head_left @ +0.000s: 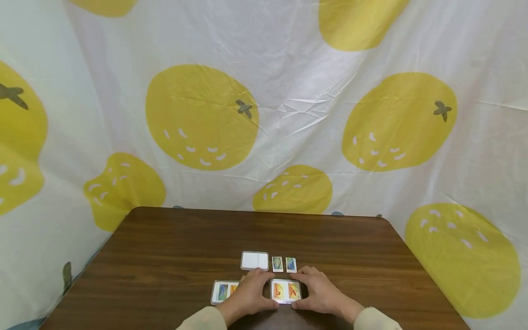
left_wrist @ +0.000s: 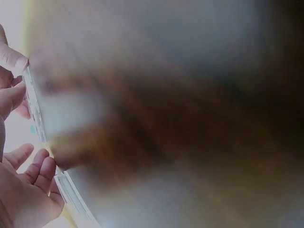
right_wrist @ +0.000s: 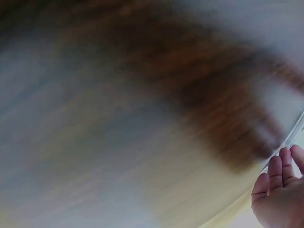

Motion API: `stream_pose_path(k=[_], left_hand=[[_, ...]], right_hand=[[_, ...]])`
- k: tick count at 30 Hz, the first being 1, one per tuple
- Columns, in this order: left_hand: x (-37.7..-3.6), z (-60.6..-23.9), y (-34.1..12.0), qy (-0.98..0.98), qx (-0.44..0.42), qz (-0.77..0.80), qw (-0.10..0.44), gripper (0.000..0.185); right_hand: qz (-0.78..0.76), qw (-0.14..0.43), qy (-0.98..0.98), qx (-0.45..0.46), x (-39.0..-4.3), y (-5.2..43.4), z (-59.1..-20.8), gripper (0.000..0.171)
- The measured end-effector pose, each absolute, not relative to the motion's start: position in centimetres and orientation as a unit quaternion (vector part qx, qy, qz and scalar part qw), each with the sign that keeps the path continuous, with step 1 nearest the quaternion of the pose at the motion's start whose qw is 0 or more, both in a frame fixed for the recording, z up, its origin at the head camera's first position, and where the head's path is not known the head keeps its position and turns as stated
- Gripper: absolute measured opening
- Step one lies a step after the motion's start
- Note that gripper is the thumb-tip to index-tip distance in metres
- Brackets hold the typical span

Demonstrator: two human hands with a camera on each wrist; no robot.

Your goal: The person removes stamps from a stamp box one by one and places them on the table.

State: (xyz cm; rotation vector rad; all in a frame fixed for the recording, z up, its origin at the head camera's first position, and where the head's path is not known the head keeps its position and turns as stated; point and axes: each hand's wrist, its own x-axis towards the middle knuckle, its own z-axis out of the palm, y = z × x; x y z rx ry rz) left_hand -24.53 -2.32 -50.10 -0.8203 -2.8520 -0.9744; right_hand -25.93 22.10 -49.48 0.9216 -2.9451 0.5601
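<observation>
Two hands on one item: my left hand and right hand flank the clear plastic card case with orange picture cards, fingers curled against its short sides to steady it flat on the dark wood-grain counter. Beside it: a second clear case, an empty white-lined case, two small glossy cards.

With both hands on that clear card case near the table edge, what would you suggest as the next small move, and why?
Probably lift the clear case slightly off the table. The left hand and right hand already grip its two ends, and two loose cards lie just behind it beside a white case, so sliding forward might disturb them.
</observation>
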Motion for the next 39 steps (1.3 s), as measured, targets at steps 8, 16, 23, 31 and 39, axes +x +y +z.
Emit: stream_pose_path(k=[8,16,23,31,39], left_hand=[[-25.06,-49.77,-2.10,-0.926,-0.265,-0.270,0.008,0.071],[-25.34,-49.71,-1.98,-0.929,-0.276,-0.246,0.005,0.066],[-25.11,-50.09,-2.11,-0.928,-0.276,-0.250,-0.017,0.065],[-25.15,-50.17,-1.88,-0.928,-0.270,-0.253,-0.041,0.065],[-25.49,-49.93,-1.82,-0.928,-0.272,-0.250,-0.050,0.060]], right_hand=[[0.187,-0.016,-0.938,0.293,-25.90,22.46,-49.01,0.072],[0.159,-0.008,-0.940,0.302,-25.81,22.35,-48.83,0.071],[0.170,-0.034,-0.935,0.311,-25.49,22.39,-49.13,0.065],[0.181,-0.044,-0.931,0.314,-25.66,22.69,-49.23,0.063],[0.158,-0.037,-0.932,0.325,-26.09,22.68,-48.80,0.063]])
